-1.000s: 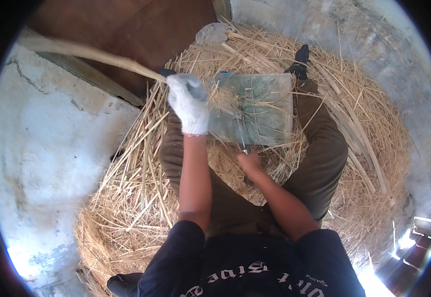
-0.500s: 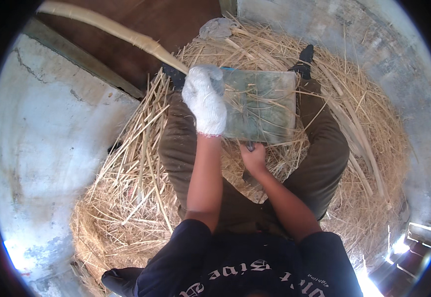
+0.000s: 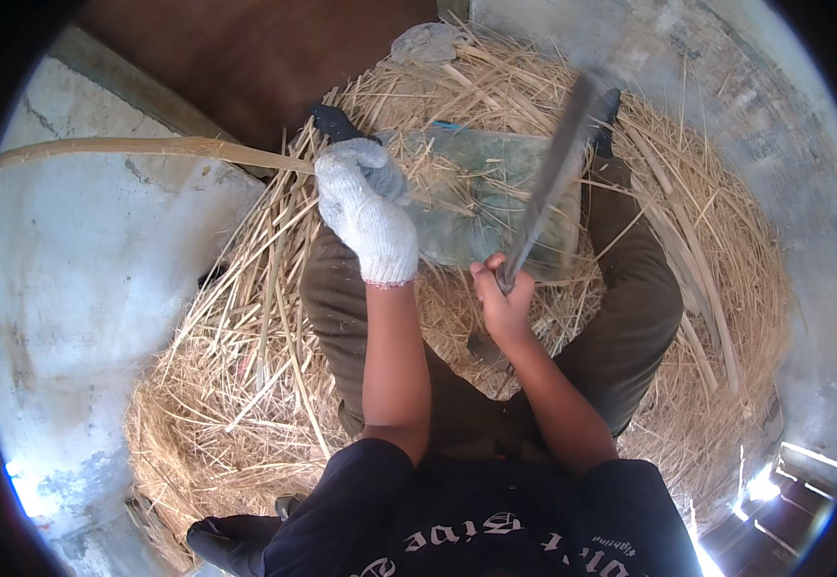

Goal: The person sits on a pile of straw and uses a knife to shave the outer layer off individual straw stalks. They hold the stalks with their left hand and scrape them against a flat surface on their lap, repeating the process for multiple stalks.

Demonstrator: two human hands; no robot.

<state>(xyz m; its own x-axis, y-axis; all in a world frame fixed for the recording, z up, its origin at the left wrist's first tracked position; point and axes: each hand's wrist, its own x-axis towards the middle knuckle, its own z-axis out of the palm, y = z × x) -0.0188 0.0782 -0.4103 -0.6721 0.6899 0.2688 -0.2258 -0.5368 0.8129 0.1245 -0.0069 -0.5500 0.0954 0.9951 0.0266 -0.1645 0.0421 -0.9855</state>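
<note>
A white knitted glove covers my left hand (image 3: 368, 213), which is closed around one end of a long pale bamboo strip (image 3: 163, 147). The strip reaches out to the left, past the wall's edge. My bare right hand (image 3: 505, 303) grips a long-bladed knife (image 3: 551, 183) by its lower end. Its dark blade is raised, slanting up and to the right, and looks smeared by motion. Beneath both hands lies a greenish rectangular slab (image 3: 481, 231) between my legs, with thin shavings scattered over it. The strip and the blade are apart.
Shavings and split strips (image 3: 255, 317) are heaped around my legs. Longer flat strips (image 3: 692, 260) lie beyond my right leg. Pale walls (image 3: 101, 279) stand close on both sides, and a brown panel (image 3: 274, 58) is at the far left. A crumpled grey bag (image 3: 426, 43) lies at the back.
The knife, mostly hidden before, has swung up above the slab. My left hand has shifted left and slightly nearer, and the bamboo strip has tilted down to almost level.
</note>
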